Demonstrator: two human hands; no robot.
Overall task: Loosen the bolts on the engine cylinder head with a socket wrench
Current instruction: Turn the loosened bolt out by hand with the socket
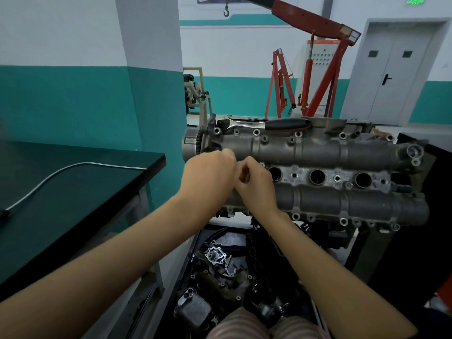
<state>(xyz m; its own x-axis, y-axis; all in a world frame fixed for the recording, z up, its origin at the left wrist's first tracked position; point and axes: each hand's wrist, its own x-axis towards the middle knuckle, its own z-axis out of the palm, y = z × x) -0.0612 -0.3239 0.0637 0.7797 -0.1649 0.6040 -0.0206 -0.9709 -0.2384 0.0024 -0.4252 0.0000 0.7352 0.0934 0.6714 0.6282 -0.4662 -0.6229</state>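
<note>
Both hands meet at the near left end of the cylinder head, fingers curled together. Whatever the left hand and right hand pinch is hidden, so each grip cannot be told. The socket wrench lies untouched along the head's far edge, well apart from both hands.

No text can be read: the green lit sign on the wall far beyond the hands is blurred.
</note>
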